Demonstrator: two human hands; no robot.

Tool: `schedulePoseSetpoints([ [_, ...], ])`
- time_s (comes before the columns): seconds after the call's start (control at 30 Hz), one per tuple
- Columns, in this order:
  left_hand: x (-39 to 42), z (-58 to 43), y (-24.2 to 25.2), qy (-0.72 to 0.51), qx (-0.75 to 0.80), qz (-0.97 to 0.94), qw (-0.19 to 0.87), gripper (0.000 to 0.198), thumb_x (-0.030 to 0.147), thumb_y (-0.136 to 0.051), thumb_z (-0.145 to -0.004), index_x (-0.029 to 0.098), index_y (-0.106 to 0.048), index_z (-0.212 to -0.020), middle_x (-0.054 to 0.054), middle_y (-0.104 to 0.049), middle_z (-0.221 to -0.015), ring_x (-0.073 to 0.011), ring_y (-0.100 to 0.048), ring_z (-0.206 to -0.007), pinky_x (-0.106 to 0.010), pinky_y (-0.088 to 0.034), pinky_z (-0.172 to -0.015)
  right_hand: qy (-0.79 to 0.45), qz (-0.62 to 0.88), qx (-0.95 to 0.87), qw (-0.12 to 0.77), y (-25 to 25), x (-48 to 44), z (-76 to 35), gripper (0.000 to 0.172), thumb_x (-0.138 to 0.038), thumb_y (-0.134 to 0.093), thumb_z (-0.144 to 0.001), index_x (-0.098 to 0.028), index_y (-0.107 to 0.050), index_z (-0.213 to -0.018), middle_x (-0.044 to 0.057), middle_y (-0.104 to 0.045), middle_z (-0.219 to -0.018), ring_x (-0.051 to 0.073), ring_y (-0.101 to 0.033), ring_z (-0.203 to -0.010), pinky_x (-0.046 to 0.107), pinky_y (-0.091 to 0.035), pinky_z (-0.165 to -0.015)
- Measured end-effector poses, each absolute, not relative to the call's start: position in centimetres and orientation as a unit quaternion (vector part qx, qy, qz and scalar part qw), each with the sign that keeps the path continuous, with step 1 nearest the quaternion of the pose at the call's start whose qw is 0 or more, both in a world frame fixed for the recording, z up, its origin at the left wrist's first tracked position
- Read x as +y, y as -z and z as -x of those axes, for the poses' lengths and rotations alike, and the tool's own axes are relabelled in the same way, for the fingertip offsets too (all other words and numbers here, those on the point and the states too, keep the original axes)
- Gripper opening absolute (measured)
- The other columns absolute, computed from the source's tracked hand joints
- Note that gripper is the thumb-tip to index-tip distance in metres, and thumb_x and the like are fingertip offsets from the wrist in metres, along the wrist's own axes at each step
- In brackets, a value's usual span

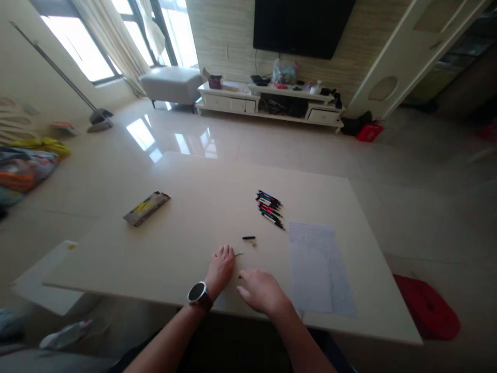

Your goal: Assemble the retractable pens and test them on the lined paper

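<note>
My left hand (222,268), with a round-faced watch (198,292) on the wrist, is closed low over the table. A thin pen part (239,253) with a pale tip sticks out from its fingers to the right. Close beside it, my right hand (261,290) has its fingers curled together. A tiny dark spot shows at those fingertips, too small to name. Just beyond the hands lie a short black pen barrel (249,238) and a few tiny metallic-looking bits (253,244). Farther off, several click pens (269,209) lie side by side in a slanted row.
The pale table (186,207) carries a grey and yellow box (147,208) at left and thin paper sheets (320,269) at right. A red stool (427,306) stands by the right edge. Beyond are a low TV cabinet (233,103) and a grey ottoman (171,85).
</note>
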State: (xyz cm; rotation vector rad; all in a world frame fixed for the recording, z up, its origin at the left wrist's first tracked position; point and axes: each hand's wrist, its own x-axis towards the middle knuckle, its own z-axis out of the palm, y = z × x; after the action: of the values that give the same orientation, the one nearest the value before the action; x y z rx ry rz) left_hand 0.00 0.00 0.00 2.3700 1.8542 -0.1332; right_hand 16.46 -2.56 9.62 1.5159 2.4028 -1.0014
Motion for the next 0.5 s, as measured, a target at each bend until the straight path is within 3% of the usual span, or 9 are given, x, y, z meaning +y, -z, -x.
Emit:
schedulePoseSetpoints([
  [0.13,-2.3,-1.3,-0.1,0.03,0.635,-0.769,0.063,0.023,0.006,-0.044,-0.09,0.01,-0.056,-0.11,-0.018,-0.057,-0.112,-0.0302,-0.052,-0.106,-0.041,-0.047,-0.081,0.332,-0.491,0.804,0.041,-9.4,-2.3,-15.9,0.03,-0.036,-0.054,-0.09,-0.019,-0.067,-0.112,0.011,-0.072,-0.11,0.026,-0.068,-0.101,0.036,-0.048,-0.087],
  [0.27,-2.4,-0.7,-0.1,-0.009,0.638,-0.759,0.128,0.02,0.005,-0.046,-0.086,0.01,-0.056,-0.102,-0.018,-0.057,-0.106,-0.0318,-0.054,-0.103,-0.044,-0.046,-0.083,0.336,-0.497,0.799,0.041,-9.4,-2.0,-16.0,0.029,-0.037,-0.055,-0.09,-0.02,-0.068,-0.109,0.01,-0.073,-0.11,0.025,-0.068,-0.1,0.034,-0.048,-0.085],
  [0.37,-1.3,-0.4,-0.5,-0.072,0.644,-0.737,0.193,0.029,-0.003,-0.043,-0.077,0.013,-0.054,-0.098,-0.014,-0.057,-0.101,-0.028,-0.055,-0.101,-0.042,-0.045,-0.087,0.316,-0.548,0.774,0.034,-9.7,-1.7,-16.6,0.026,-0.038,-0.055,-0.09,-0.02,-0.07,-0.102,0.012,-0.074,-0.104,0.026,-0.069,-0.096,0.034,-0.048,-0.081],
  [0.43,-0.6,-0.8,-1.4,-0.135,0.619,-0.732,0.25,0.03,-0.004,-0.04,-0.075,0.017,-0.05,-0.094,-0.009,-0.056,-0.094,-0.0233,-0.055,-0.092,-0.039,-0.046,-0.084,0.31,-0.602,0.736,-0.01,-10.1,-1.3,-16.9,0.027,-0.04,-0.052,-0.092,-0.02,-0.07,-0.097,0.012,-0.074,-0.098,0.026,-0.07,-0.091,0.034,-0.048,-0.077],
  [0.5,0.0,-1.4,-2.8,-0.204,0.566,-0.732,0.32,0.021,0.003,-0.037,-0.084,0.02,-0.046,-0.091,-0.006,-0.055,-0.087,-0.0194,-0.052,-0.079,-0.035,-0.045,-0.074,0.332,-0.638,0.688,-0.099,-10.3,-0.7,-16.9,0.032,-0.043,-0.047,-0.095,-0.021,-0.07,-0.094,0.01,-0.074,-0.092,0.024,-0.069,-0.085,0.032,-0.047,-0.073],
])
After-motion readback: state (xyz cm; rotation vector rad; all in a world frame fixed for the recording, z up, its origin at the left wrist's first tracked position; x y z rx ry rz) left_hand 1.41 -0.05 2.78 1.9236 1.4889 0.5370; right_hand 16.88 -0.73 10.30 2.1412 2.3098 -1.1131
